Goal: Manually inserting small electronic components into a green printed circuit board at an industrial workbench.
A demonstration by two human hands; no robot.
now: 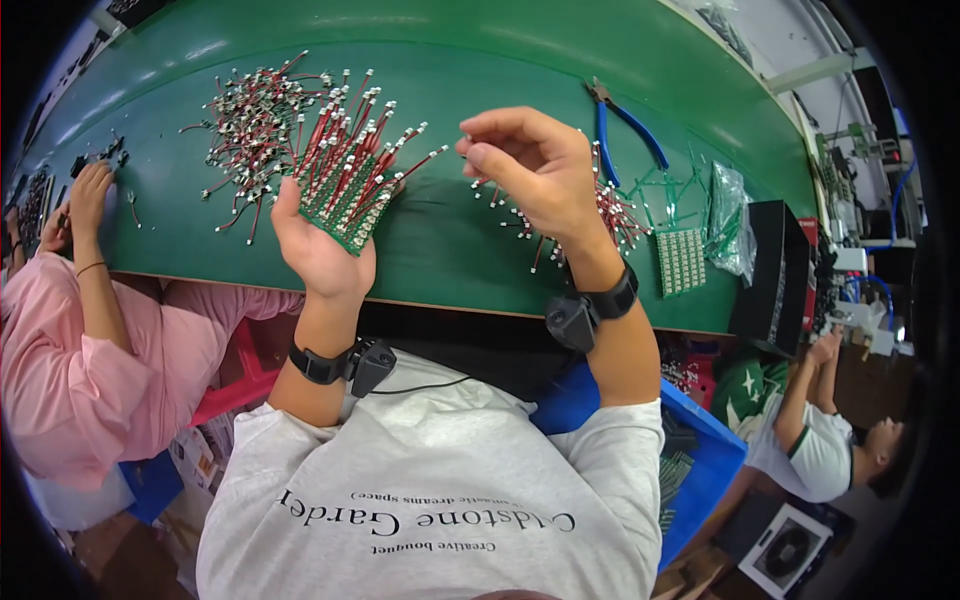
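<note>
My left hand [322, 240] grips a green circuit board panel [350, 208], its palm turned up beneath the lower edge. Rows of short red wires with white connectors [365, 130] stand up from the panel. To the right, my right hand [540, 165] is raised over the bench, thumb and index finger brought close together. Whatever lies between those fingertips is too small to make out. Under and behind that hand is a pile of red-wired connectors [618, 215], partly hidden by the wrist. Left of the panel spreads a larger heap of small wired boards [255, 130].
On the green bench [460, 250] lie blue-handled cutters [630, 130], green board strips [668, 195], a bare board panel [681, 262], a clear plastic bag [730, 225] and a black box [775, 265]. A pink-clothed co-worker [90, 350] sits left; another person [810, 440] is right. A blue bin [705, 440] stands beside me.
</note>
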